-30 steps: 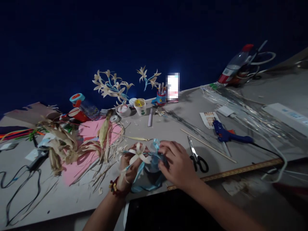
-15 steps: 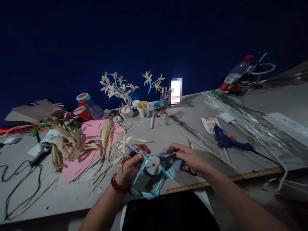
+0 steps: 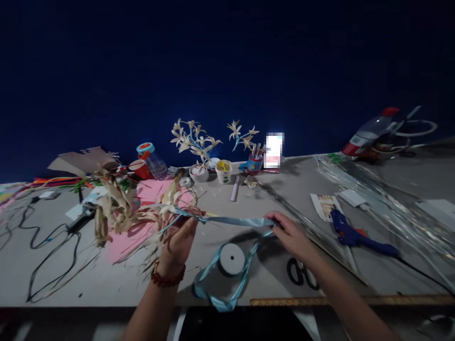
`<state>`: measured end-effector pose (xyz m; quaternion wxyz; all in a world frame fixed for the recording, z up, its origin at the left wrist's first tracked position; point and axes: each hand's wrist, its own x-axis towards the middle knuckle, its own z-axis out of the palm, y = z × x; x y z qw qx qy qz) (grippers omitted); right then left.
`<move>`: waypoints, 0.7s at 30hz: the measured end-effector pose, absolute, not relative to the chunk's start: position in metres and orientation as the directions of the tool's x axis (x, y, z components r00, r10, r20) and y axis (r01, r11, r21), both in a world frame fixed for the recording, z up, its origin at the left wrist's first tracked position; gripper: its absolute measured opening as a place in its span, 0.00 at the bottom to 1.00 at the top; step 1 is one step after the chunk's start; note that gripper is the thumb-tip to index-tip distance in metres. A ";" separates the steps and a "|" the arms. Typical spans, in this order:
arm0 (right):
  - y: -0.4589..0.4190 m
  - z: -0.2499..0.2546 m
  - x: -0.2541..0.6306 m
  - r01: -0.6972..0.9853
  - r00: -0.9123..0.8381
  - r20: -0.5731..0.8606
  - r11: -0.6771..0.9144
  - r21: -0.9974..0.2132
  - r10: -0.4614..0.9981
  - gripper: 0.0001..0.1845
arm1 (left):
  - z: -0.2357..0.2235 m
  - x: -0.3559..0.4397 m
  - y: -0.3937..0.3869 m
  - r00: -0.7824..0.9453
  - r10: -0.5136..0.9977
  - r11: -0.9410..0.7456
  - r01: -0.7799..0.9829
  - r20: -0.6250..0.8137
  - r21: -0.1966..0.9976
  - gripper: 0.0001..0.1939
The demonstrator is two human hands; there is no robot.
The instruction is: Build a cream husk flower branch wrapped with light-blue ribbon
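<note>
Inside the right hand, half-hidden blue ribbon

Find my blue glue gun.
In the head view, the blue glue gun lies on the table, right of your right hand, its nose by the white printed packet.

Left hand: fingers curling closed, wrist rising from a forearm angling up. Right hand: thumb and fingers pinching, wrist bending leftward, forearm slanting in from lower right. Hands: staying apart.
</note>
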<state>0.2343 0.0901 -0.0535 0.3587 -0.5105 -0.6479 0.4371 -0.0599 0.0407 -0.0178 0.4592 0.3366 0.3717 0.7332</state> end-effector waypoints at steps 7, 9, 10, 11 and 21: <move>0.054 -0.051 0.192 0.362 -0.287 0.552 0.622 -0.694 0.783 0.21 | -0.013 -0.019 0.028 -0.268 0.952 -0.110 -0.746 -0.145 0.657 0.09; 0.043 -0.045 0.171 0.289 -0.291 0.576 0.644 -0.708 0.764 0.22 | -0.010 -0.006 0.024 -0.277 0.947 -0.106 -0.746 -0.162 0.657 0.10; 0.040 -0.043 0.161 0.246 -0.269 0.591 0.648 -0.721 0.760 0.22 | -0.009 0.001 0.023 -0.279 0.945 -0.099 -0.742 -0.171 0.663 0.11; 0.039 -0.041 0.152 0.202 -0.242 0.606 0.650 -0.733 0.758 0.21 | -0.008 0.007 0.022 -0.278 0.943 -0.087 -0.738 -0.185 0.669 0.12; 0.034 -0.040 0.129 -0.151 -0.033 0.350 0.341 -0.928 0.936 0.03 | -0.012 0.033 0.024 -0.347 0.924 -0.137 -0.692 -0.160 0.709 0.11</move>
